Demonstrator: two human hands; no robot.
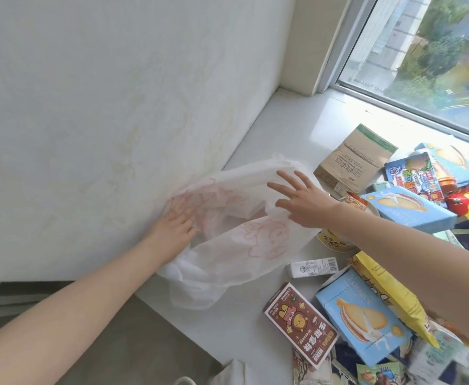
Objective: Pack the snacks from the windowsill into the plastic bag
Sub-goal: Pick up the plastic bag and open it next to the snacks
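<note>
A white translucent plastic bag [227,245] with red line drawings lies on the windowsill [277,134] against the wall. My left hand [176,226] reaches into its mouth, fingers seen through the film. My right hand [302,201] rests on the bag's upper side, fingers spread, holding nothing. A white boxy item shows faintly inside the bag. To the right lie the snacks: a brown box [300,329], blue cookie boxes [364,315] [411,209], a yellow packet [391,295], a small white carton [314,267] and a yellow cup [336,241].
A brown cardboard carton [355,158] lies toward the window, with colourful boxes and red packets [422,176] beyond it. The white wall [116,107] borders the sill on the left. The sill's front edge drops off near bottom left. The window frame [339,45] stands behind.
</note>
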